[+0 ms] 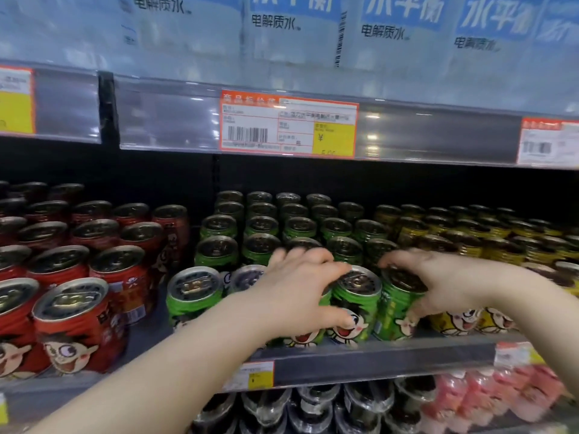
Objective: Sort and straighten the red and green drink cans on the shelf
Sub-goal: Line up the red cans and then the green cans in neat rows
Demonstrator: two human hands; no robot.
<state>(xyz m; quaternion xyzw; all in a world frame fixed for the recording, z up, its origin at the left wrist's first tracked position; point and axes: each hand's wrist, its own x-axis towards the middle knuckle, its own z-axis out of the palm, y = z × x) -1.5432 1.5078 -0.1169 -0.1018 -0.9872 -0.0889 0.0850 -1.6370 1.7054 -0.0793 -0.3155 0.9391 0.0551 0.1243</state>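
Nearest, the shelf edge (376, 360) runs below both wrists. The left hand (297, 292) curls over a front green can (310, 337), mostly hiding it, with its thumb tip touching the neighbouring can (357, 303). Just right of that, the right hand (445, 286) grips the end green can (391, 308), fingers over its lid, thumb on its side. Red cans (75, 324) stand left of the left hand, and yellow cans (454, 321) stand under the right wrist. More green cans (282, 227) fill the rows behind the fingers.

Both our forearms (175, 368) show bare to the picture's edge. Our left hand (300, 286) enters from seven o'clock, our right hand (438, 283) from four o'clock, both bare.
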